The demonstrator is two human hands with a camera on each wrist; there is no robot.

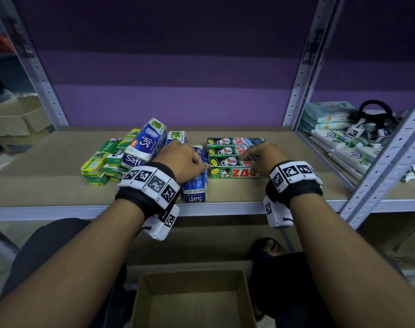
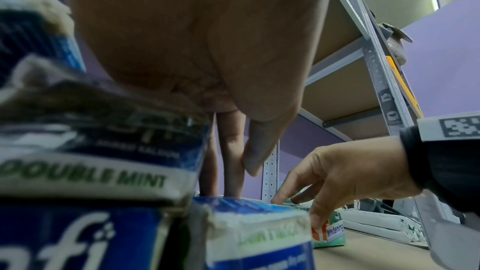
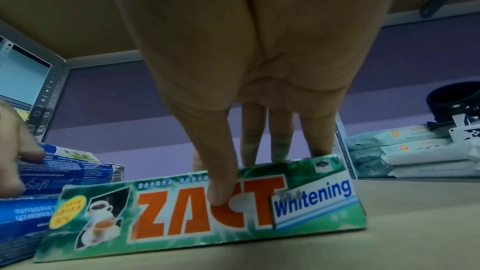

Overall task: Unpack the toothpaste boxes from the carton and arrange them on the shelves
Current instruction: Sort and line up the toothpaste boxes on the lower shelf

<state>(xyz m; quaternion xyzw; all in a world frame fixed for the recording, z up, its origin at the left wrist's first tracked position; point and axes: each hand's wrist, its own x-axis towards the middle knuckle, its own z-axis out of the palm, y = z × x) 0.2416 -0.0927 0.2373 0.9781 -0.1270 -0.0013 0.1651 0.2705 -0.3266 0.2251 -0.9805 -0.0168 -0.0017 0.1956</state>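
Note:
On the brown shelf [image 1: 48, 185] my left hand [image 1: 183, 159] holds a blue Safi toothpaste box [image 1: 196, 188] that points toward me. Its fingertips [image 2: 228, 182] stand on the top face and the thumb lies along the right side. Just to the right, my right hand [image 1: 263, 157] pinches the front green ZACT box [image 1: 235, 172]. In the right wrist view that ZACT box [image 3: 207, 213] stands tilted on its long edge, thumb [image 3: 221, 192] on its front face, fingers behind the top edge. More ZACT boxes [image 1: 235, 144] lie behind it. The open carton [image 1: 194, 301] sits on the floor below, its visible inside bare.
A loose heap of blue Safi boxes [image 1: 145, 143] and small green and yellow boxes [image 1: 100, 164] lies left of my left hand. White wipe packs [image 1: 343, 143] and a black strap [image 1: 374, 114] fill the neighbouring bay. Metal uprights [image 1: 298, 79] frame the shelf.

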